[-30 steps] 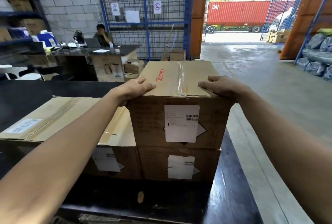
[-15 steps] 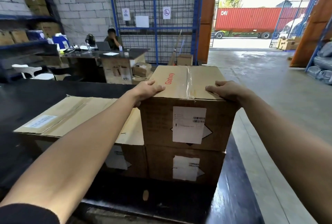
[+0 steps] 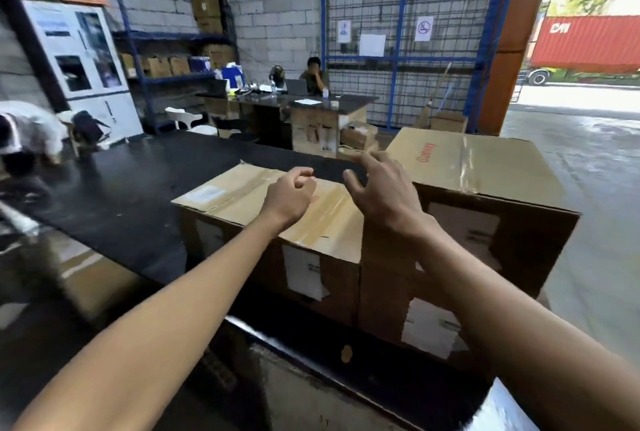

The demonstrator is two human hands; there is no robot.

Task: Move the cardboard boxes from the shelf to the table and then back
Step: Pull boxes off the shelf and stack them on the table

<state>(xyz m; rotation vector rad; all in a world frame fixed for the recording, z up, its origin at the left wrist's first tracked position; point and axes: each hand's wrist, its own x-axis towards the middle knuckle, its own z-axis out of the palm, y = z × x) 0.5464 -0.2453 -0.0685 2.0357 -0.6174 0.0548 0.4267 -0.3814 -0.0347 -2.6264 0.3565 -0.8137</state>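
Both hands are up and hold nothing: left hand (image 3: 290, 196) loosely curled, right hand (image 3: 381, 188) spread. Low box (image 3: 242, 195) lies right under them, stacked boxes (image 3: 485, 167) beside the right.

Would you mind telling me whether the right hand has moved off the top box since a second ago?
Yes. The right hand has left the top box, moving left, now open above the lower box.
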